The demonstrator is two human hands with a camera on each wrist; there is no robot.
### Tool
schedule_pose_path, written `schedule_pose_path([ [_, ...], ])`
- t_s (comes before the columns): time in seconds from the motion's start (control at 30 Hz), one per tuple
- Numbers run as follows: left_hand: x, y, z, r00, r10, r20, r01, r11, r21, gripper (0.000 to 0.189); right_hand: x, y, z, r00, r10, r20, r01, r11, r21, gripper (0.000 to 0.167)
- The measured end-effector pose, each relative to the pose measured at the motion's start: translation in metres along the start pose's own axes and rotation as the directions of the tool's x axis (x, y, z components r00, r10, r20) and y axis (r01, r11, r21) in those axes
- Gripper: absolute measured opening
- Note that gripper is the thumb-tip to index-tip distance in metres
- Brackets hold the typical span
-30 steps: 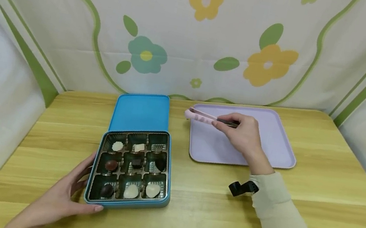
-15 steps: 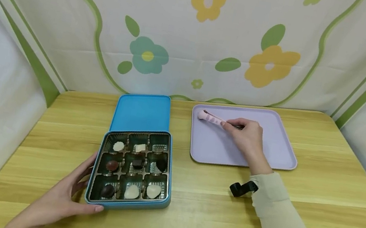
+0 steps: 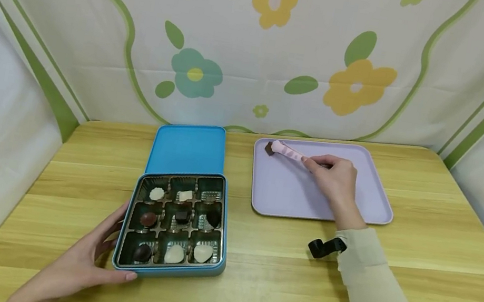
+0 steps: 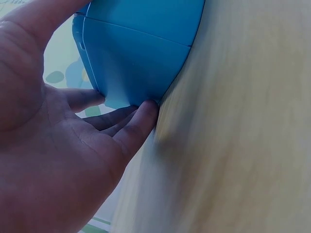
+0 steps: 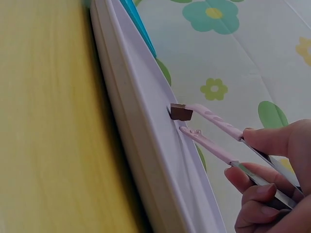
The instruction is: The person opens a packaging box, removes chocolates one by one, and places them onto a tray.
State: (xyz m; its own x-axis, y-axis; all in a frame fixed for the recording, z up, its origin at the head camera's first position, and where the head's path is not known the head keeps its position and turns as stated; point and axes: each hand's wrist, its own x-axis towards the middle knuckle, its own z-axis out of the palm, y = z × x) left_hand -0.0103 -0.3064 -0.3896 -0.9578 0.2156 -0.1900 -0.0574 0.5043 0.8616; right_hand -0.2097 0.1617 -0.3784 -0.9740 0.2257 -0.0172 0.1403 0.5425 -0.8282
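In the head view, my left hand (image 3: pixel 82 258) holds the near left corner of a blue tin box (image 3: pixel 176 272), thumb along the front and fingers at the left side. In the left wrist view the fingertips (image 4: pixel 146 109) touch its wall. Its divided insert holds several white and dark chocolates; the far right compartment has none. My right hand (image 3: pixel 334 185) grips small tongs (image 3: pixel 289 151) with pink tips over a lilac tray (image 3: pixel 310 200). A brown chocolate (image 5: pixel 181 112) lies on the tray by the tips, which stand apart in the right wrist view.
A blue lid (image 3: pixel 187 150) lies behind the box. The wooden table (image 3: pixel 262 288) ends at a flower-printed cloth (image 3: pixel 241 39) at the back. White cloth walls stand on both sides. A black band mount (image 3: pixel 324 247) sits on my right wrist.
My right hand moved the tongs from the tray's left edge onto its far left corner. The tips then drew back to the right, leaving the chocolate on the tray. My left hand stayed put.
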Motion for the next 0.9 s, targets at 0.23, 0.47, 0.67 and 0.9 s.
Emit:
schedule_pose_path([
  [0.23,-0.0006,0.0001,0.0001,1.000,-0.005,-0.002,0.005,1.000,-0.003,0.132,0.0017,0.0012,-0.0009,1.000,0.008,-0.003,-0.008,1.000,-0.004,0.039],
  [0.47,-0.0009,0.0000,-0.0010,1.000,0.000,0.000,0.000,1.000,0.000,0.131,0.0008,0.0004,-0.0064,1.000,-0.001,-0.009,0.000,1.000,-0.027,0.045],
  [0.67,-0.0012,0.0001,-0.0021,1.000,0.012,0.002,-0.012,1.000,0.001,0.130,0.0027,0.0031,-0.0072,0.997,-0.078,0.023,0.079,0.996,-0.040,0.044],
  [0.9,-0.0011,0.0003,-0.0017,1.000,0.005,0.007,-0.005,1.000,-0.001,0.129,0.0037,0.0067,-0.0022,0.987,-0.153,0.047,0.155,0.987,-0.051,0.038],
])
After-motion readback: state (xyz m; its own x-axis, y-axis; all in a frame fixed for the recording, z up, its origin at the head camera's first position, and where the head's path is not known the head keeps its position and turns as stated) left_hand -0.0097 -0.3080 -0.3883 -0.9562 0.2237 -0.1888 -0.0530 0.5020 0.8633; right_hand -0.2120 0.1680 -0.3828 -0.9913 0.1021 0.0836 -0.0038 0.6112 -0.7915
